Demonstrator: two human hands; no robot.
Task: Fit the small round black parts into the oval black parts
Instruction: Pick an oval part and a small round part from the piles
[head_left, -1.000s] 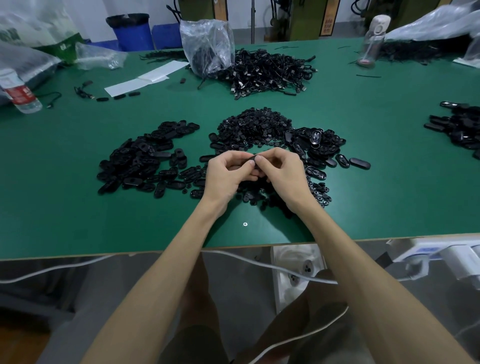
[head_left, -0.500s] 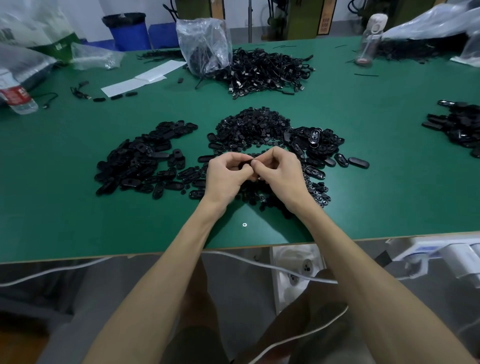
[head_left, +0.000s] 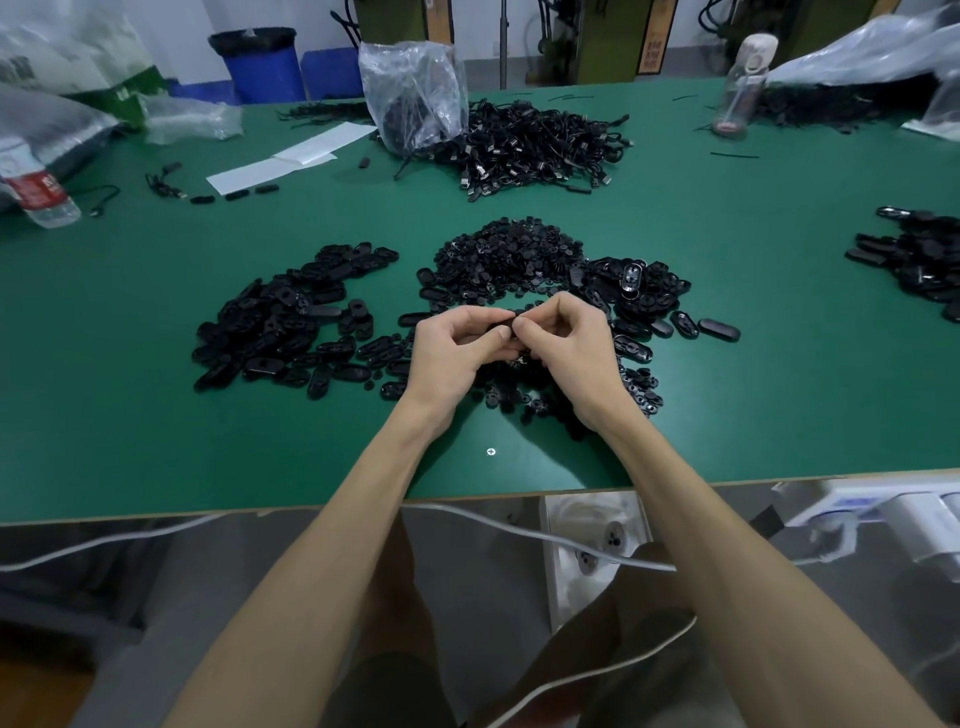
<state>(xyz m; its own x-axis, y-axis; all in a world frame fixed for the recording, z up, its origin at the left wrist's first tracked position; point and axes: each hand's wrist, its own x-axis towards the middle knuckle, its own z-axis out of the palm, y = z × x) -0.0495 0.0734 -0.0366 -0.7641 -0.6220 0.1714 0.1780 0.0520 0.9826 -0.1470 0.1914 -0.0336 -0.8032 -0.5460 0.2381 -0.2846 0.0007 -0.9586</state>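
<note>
Near the front edge of the table, the left hand and right hand meet with fingers curled. Together they pinch a black part; its type cannot be determined. Beyond them lie the oval parts to the left and the round parts at centre.

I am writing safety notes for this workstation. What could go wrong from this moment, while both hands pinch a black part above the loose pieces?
1. The left hand and the right hand pinch a small black part, mostly hidden in their grip; it may slip and drop among the loose parts underneath, hard to find again.
2. The right wrist is close to those loose parts, not far from the table edge; a sweep could push some off.
</note>
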